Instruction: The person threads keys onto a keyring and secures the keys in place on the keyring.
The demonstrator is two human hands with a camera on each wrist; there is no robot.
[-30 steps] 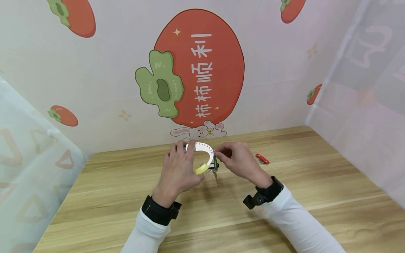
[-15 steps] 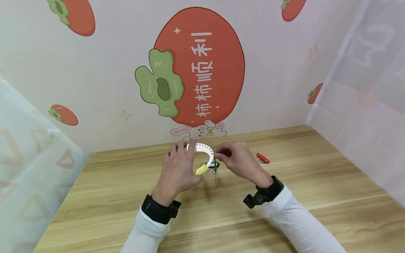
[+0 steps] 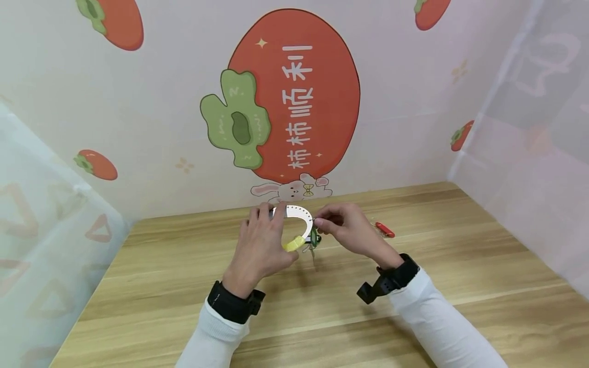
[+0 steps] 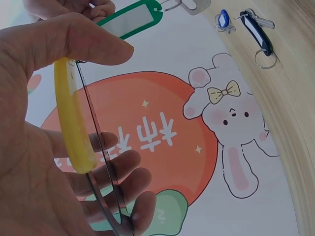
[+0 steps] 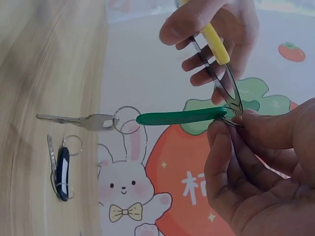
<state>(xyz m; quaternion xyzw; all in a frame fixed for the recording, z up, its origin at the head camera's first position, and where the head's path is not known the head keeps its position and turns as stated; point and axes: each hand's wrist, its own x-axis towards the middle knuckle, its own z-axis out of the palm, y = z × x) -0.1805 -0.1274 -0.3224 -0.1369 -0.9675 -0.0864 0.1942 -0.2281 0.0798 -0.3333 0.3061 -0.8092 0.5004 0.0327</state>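
Observation:
My left hand holds a large round key hoop, a flat band with a row of small holes and a yellow sleeve. In the left wrist view the thumb and fingers curve round it. At the hoop's right side, my right hand pinches a small split ring between thumb and fingertips. That ring belongs to a green key tag, from which a key hangs on another ring. Split ring and hoop meet at the fingertips; whether they are linked I cannot tell.
Behind the hands on the wooden table lie a black key tag with a key and a blue key tag. A red key tag rests right of my right hand. A printed backdrop rises at the table's back edge.
The green tag and its key have swung and turned slightly beneath my right fingertips. Both hands keep nearly the same places and grips; the head view has shifted a little.

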